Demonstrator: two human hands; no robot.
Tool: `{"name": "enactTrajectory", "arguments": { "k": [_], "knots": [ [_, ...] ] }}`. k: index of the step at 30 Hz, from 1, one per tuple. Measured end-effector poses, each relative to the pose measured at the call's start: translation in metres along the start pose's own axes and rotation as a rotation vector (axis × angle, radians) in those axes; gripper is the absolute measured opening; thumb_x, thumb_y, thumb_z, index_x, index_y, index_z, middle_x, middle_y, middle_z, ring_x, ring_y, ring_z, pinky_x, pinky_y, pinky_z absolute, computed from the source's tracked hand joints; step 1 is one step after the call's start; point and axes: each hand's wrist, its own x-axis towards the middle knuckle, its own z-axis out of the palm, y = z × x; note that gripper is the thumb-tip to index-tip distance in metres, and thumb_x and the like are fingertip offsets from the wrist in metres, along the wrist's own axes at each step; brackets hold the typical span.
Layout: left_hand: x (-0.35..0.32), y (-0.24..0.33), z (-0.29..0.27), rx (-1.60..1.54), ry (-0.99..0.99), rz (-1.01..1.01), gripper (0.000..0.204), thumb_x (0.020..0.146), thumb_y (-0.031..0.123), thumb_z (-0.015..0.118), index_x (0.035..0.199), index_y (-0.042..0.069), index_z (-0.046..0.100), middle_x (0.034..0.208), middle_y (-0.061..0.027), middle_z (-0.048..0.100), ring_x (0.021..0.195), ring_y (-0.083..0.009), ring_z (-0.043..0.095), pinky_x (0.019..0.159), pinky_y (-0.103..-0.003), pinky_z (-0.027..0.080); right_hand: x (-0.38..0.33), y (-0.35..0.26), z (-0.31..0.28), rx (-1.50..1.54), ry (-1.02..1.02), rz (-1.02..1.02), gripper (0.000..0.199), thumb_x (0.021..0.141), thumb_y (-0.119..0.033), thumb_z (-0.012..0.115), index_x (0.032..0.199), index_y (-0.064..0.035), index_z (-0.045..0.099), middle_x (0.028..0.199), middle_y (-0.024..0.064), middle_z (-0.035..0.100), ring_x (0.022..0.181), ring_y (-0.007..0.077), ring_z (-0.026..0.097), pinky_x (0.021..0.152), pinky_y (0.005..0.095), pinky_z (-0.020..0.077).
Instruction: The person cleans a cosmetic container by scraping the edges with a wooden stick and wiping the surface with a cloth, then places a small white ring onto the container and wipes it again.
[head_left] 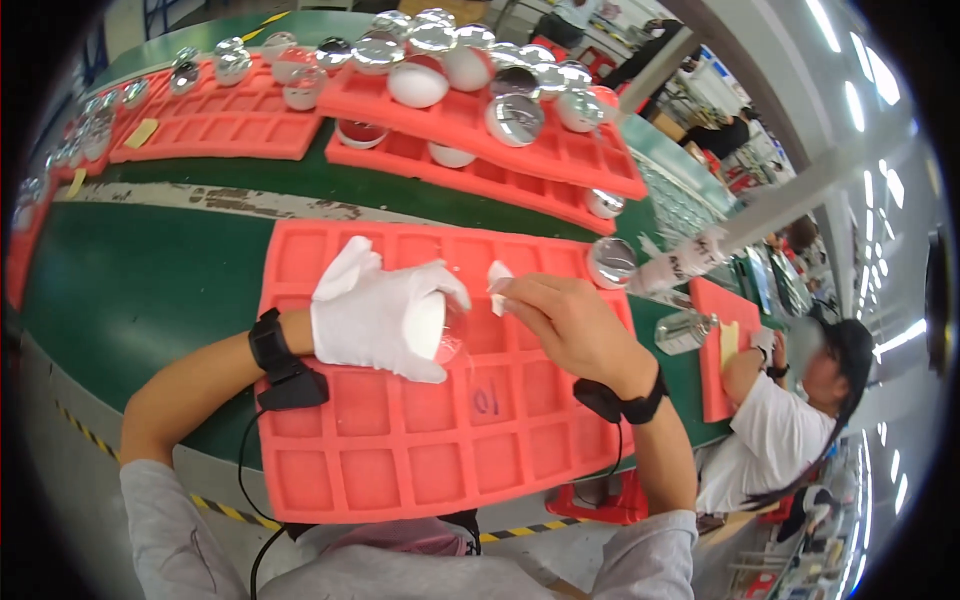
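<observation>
My left hand (380,318), in a white glove, is closed around a round glass piece (432,325), white on one side and see-through toward the right. It holds the piece above a red foam tray (375,475) with square pockets. My bare right hand (565,325) pinches a small white piece of cloth or paper (498,285) between thumb and fingers. A narrow gap separates that white piece from the glass. A shiny glass globe (612,262) sits by the tray's far right corner.
Stacked red foam trays (480,110) with silvery and white globes stand at the back of the green table (130,260). More trays (215,115) lie at the far left. A glass jar (684,332) lies at the right, near a seated co-worker (775,450). A pale post (760,225) rises at the right.
</observation>
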Motion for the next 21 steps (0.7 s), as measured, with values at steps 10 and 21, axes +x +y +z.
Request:
{"name": "enactTrajectory", "arguments": {
  "k": [10, 21],
  "knots": [
    [0.015, -0.017, 0.007, -0.172, -0.039, -0.025, 0.057, 0.065, 0.029, 0.086, 0.111, 0.014, 0.057, 0.101, -0.004, 0.066, 0.091, -0.0191, 0.065, 0.07, -0.031, 0.046, 0.004, -0.005, 0.031, 0.091, -0.031, 0.075, 0.009, 0.09, -0.004, 0.064, 0.097, 0.0015, 0.066, 0.087, 0.0183, 0.067, 0.073, 0.0374, 0.064, 0.064, 0.0414, 0.0516],
    [0.024, -0.036, 0.017, -0.143, 0.103, 0.265, 0.061, 0.057, 0.02, 0.088, 0.109, 0.008, 0.056, 0.105, -0.0108, 0.06, 0.094, -0.0329, 0.061, 0.081, -0.04, 0.05, 0.008, 0.004, 0.05, 0.348, -0.001, 0.116, 0.007, 0.09, -0.005, 0.065, 0.088, 0.001, 0.066, 0.074, 0.0123, 0.064, 0.06, 0.0305, 0.061, 0.052, 0.0346, 0.0457]
  ]
}}
